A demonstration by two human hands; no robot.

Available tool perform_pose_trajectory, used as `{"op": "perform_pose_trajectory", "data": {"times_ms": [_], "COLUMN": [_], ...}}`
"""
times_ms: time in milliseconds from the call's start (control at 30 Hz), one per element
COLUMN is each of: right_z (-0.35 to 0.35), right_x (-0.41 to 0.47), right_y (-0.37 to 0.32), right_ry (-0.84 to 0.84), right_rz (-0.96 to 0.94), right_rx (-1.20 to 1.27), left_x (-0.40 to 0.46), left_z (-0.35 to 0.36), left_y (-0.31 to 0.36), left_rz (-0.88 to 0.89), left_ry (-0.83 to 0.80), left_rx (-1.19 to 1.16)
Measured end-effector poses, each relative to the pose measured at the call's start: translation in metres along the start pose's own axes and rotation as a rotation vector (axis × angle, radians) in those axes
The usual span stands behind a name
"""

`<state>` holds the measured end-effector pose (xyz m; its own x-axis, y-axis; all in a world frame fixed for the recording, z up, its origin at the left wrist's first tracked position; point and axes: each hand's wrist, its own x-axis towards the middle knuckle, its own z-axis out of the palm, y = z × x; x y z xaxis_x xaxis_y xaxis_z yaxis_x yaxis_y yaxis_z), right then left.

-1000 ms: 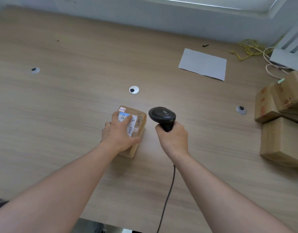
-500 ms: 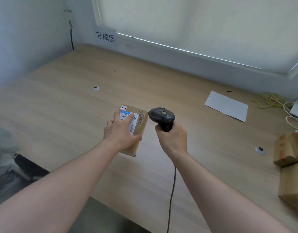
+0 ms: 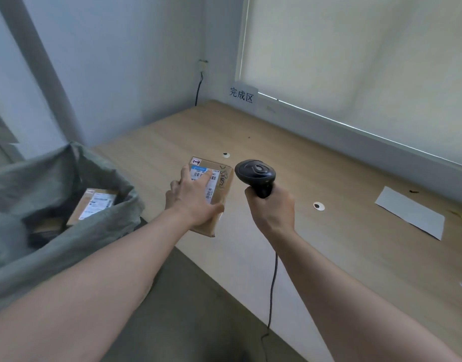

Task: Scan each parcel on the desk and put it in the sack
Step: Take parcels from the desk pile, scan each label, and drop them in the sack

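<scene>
My left hand [image 3: 194,201] grips a small brown cardboard parcel [image 3: 220,186] with a white barcode label, held above the desk's left front edge. My right hand [image 3: 273,212] holds a black handheld scanner [image 3: 256,173] by its grip, just right of the parcel, its cable hanging down. A grey-green sack [image 3: 49,205] stands open on the floor to the left of the desk. Inside it lies another labelled parcel [image 3: 94,206].
The wooden desk [image 3: 329,194] runs along the wall under a window blind. A white sheet of paper [image 3: 410,212] lies at the right. A sign with Chinese characters [image 3: 241,95] leans at the desk's back corner. Round cable grommets [image 3: 318,205] dot the desktop.
My view has swung left, bringing the sack into sight and losing the stacked parcels at the right. My left hand has lifted the parcel off the desk and carried it toward the desk's left edge.
</scene>
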<state>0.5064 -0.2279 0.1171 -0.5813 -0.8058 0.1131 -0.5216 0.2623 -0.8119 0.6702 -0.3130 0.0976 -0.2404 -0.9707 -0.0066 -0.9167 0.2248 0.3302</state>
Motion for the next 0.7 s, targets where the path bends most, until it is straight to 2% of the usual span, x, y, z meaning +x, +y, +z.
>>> {"op": "perform_pose_trajectory", "data": {"times_ms": [400,467,567,700], "right_z": [0.132,0.177,0.198,0.273], "right_x": [-0.067,-0.065,-0.061,-0.045], "right_y": [-0.105,-0.126,-0.134,-0.156], "right_ry": [-0.209,-0.278,-0.309,-0.412], "right_rz": [-0.123,-0.151,-0.174,-0.17], "right_rx": [0.044,0.058,0.098,0.114], "left_x": [-0.04,-0.029,-0.024,0.009], "left_z": [-0.079,-0.088,-0.092,-0.094], "left_y": [-0.171,-0.214,-0.236,-0.297], "left_rz": [-0.208,-0.278,-0.276,-0.364], "left_ry": [0.07,0.103,0.113,0.111], "left_rx": [-0.056,-0.057,-0.075,-0.069]}}
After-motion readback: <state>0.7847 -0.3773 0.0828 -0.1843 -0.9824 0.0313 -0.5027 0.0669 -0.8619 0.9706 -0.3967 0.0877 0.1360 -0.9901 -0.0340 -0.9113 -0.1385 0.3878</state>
